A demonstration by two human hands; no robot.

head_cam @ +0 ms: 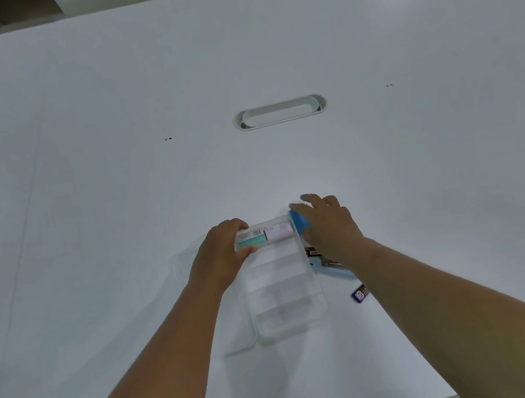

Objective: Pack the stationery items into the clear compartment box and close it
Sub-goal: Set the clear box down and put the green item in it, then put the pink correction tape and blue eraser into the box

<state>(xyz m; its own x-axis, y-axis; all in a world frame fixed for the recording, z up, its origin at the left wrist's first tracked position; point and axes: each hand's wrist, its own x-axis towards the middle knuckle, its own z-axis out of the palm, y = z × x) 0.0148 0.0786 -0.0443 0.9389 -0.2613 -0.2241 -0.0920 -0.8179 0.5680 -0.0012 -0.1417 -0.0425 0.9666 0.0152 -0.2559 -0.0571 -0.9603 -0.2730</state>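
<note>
A clear compartment box (285, 301) lies open on the white table, its lid (197, 276) folded out to the left. In its far compartments sit a green-and-white small box (251, 238) and a white-pink small box (279, 231). My left hand (220, 258) grips the green-and-white box at the far left corner. My right hand (330, 226) holds a blue object (300, 222) at the far right corner of the box. Under my right wrist lie a light-blue stapler (331, 268) and a dark small pack (360, 294).
The table (116, 186) is wide and white, with an oval cable slot (279, 112) beyond the box. Its near edge runs at the bottom right.
</note>
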